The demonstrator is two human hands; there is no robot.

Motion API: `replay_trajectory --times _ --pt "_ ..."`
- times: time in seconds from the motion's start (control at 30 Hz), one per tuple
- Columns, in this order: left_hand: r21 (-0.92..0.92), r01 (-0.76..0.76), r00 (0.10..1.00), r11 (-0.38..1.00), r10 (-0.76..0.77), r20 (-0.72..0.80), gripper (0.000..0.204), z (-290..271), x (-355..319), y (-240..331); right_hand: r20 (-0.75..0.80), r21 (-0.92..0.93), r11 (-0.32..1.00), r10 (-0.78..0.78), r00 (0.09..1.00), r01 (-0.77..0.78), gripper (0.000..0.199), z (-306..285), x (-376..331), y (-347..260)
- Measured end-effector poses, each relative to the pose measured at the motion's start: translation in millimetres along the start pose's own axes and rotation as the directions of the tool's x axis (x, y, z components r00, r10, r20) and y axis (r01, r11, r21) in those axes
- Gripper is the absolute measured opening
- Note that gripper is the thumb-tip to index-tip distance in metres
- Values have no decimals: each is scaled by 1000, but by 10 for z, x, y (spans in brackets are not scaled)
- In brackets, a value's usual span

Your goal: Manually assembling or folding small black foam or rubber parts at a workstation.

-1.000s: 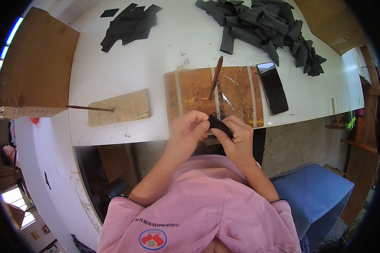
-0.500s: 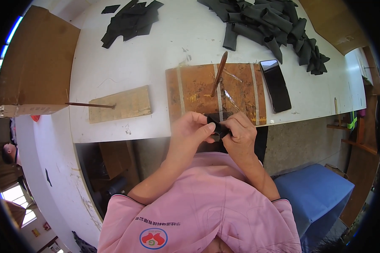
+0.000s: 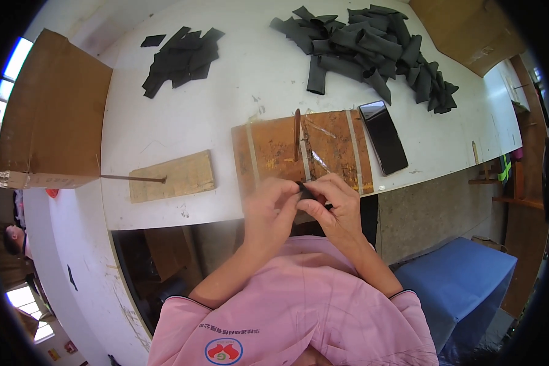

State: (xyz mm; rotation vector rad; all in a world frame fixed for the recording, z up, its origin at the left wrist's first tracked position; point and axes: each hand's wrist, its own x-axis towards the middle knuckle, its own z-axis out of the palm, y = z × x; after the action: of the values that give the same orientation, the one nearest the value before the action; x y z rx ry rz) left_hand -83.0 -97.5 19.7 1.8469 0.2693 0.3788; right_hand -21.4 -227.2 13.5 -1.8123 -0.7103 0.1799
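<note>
Cardboard box (image 3: pixel 55 116), far left on surface (image 3: pixel 238 116): contents hidden. Left hand (image 3: pixel 268 210) and right hand (image 3: pixel 335 207): fingers pinched together on small black piece (image 3: pixel 305 190).

A small workshop: a scuffed white worktable (image 3: pixel 183 134) carries a taped wooden work board (image 3: pixel 274 149), with heaps of cut black pieces (image 3: pixel 372 52) behind it (a cardboard box (image 3: pixel 49 116) left).
</note>
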Motion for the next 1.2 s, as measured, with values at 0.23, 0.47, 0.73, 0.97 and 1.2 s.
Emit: replay_trajectory --times 0.23,0.47,0.73,0.97,1.2 --pt "289 -357 911 888 400 -104 15 30 63 199 -244 -229 966 -179 953 123 25 -29 68 -298" --pt "299 -406 871 863 465 -159 17 72 92 263 -158 -129 979 -179 971 159 19 -95 141 -347" --pt "-743 393 898 543 -400 183 16 -71 216 247 -257 38 999 -8 966 18 12 78 212 -67" --pt "-646 361 930 673 -305 203 19 -137 254 263 310 834 372 294 904 -407 8 42 195 -16" --pt "-34 -80 964 996 68 -257 22 -44 228 105 375 801 375 293 879 -467 8 49 273 -59"
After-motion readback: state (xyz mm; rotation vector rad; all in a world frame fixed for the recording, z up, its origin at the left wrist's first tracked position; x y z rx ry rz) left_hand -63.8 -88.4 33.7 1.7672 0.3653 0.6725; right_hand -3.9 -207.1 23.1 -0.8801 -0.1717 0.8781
